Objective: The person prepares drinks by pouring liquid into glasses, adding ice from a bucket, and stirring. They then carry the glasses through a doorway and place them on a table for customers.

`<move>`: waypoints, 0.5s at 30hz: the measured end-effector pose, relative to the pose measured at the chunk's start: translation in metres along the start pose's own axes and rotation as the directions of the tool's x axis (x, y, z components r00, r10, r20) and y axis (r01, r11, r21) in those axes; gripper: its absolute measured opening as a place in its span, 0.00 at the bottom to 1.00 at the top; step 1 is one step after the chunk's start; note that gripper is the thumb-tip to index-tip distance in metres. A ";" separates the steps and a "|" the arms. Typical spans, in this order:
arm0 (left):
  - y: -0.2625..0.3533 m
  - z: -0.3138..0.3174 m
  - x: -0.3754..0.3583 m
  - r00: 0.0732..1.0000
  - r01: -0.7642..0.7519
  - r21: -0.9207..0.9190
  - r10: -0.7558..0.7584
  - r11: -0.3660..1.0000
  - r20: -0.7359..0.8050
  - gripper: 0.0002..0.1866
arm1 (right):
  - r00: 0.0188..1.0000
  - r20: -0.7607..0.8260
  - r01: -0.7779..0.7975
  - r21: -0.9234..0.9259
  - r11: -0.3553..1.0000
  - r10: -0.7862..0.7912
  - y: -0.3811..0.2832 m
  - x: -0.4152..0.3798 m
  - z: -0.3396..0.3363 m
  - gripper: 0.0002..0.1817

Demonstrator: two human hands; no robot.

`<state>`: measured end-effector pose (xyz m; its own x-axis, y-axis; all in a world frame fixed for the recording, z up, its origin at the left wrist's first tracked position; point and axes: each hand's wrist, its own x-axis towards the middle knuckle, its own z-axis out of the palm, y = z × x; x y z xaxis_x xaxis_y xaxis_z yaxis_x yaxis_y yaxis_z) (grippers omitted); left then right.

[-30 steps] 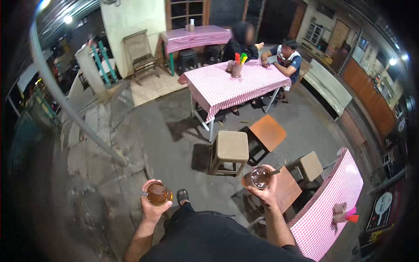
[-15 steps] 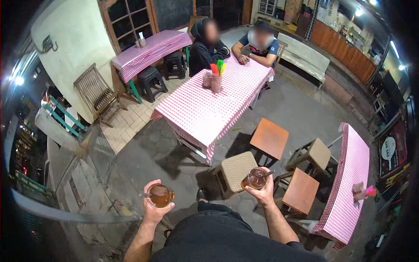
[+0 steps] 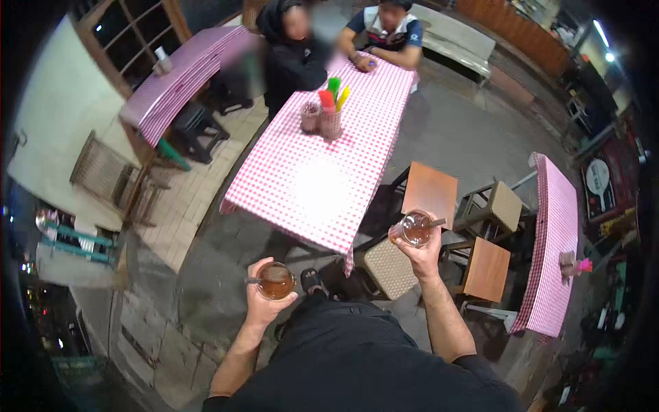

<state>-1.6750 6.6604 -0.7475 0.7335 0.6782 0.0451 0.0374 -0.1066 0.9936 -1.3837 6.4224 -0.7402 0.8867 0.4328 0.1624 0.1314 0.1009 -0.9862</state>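
Observation:
My left hand [image 3: 259, 304] is wrapped round a glass of brown drink [image 3: 276, 281], with a spoon handle sticking out to the left. Another glass of brown drink [image 3: 417, 229] is in my right hand [image 3: 424, 255], its spoon handle pointing right. Both glasses are upright, seen from above. Beyond them stands a table with a pink checked cloth [image 3: 274, 199]; its near edge lies just past my hands. On it are two woven holders [image 3: 331, 124], one with red, green and yellow items.
Two people sit at the table's far end, one in a black hood [image 3: 292, 69], one in a dark blue shirt [image 3: 412, 36]. Stools [image 3: 389, 266] stand near my right hand. A second checked table [image 3: 555, 226] is at right, another at upper left, beside a wooden chair [image 3: 103, 168].
The table appears closer, and the view has shifted. Both glasses, still held, sit farther right and higher in view. The dark-shirted person's head is lower over the table.

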 end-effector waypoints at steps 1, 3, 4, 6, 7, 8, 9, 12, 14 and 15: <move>-0.013 -0.001 0.020 0.997 -0.061 0.068 0.058 0.996 0.046 0.45 | 0.999 -0.021 -0.040 -0.030 0.999 0.039 -0.001 0.009 0.003 0.43; -0.024 0.004 0.055 0.993 -0.011 -0.083 0.021 0.996 0.117 0.45 | 0.998 -0.059 0.007 0.066 0.998 -0.003 0.001 0.020 0.011 0.43; -0.025 0.009 0.070 0.989 -0.010 -0.081 0.021 0.997 0.144 0.45 | 0.997 -0.065 0.034 0.028 0.999 -0.032 0.003 0.024 0.013 0.42; -0.027 0.014 0.100 0.969 -0.162 0.126 0.134 0.979 0.207 0.44 | 0.995 -0.089 0.054 -0.009 0.999 -0.054 0.010 0.038 0.011 0.41; -0.020 0.021 0.112 0.968 -0.165 0.109 0.139 0.980 0.210 0.43 | 0.993 -0.112 0.027 -0.030 0.999 -0.031 0.009 0.044 0.015 0.40; -0.029 0.023 0.118 0.969 -0.094 0.040 0.082 0.995 0.232 0.43 | 0.991 -0.132 0.003 -0.053 0.999 -0.010 0.009 0.044 0.015 0.39; -0.041 0.031 0.132 0.967 -0.037 -0.036 0.045 0.999 0.251 0.43 | 0.989 -0.145 0.005 -0.062 0.998 -0.014 0.008 0.050 0.017 0.39; -0.053 0.054 0.158 0.961 -0.074 -0.014 0.075 0.997 0.266 0.44 | 0.993 -0.116 0.011 0.060 0.998 -0.004 0.017 0.077 0.021 0.41; -0.061 0.071 0.178 0.951 -0.183 0.093 0.152 0.979 0.268 0.44 | 0.997 -0.071 -0.004 0.073 0.997 0.009 0.058 0.105 0.008 0.41; -0.068 0.080 0.187 0.951 -0.190 0.092 0.160 0.977 0.265 0.44 | 0.999 -0.023 -0.035 0.087 0.996 0.037 0.071 0.121 0.002 0.42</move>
<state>-1.4859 6.7366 -0.8152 0.8834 0.4349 0.1746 -0.0406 -0.3000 0.9531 -1.2681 6.4838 -0.7901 0.9010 0.4155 0.1248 0.0610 0.1635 -0.9847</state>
